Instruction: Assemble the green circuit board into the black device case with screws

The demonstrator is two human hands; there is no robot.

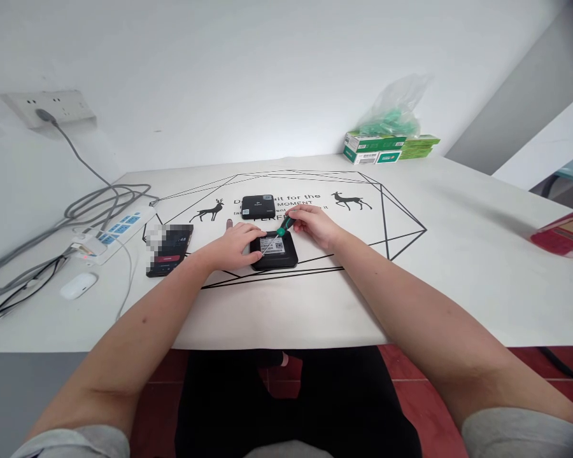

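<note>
Gripping the green-and-black screwdriver [284, 226] in our right hand [312, 224], we slant its shaft [270, 247] across the labelled black device [279, 257] near the frame's centre. Our left hand [236, 247], thumb and fingers apart, rests on that device's left side.

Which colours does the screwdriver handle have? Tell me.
Screwdriver handle: green and black, seen best in the head view.
</note>
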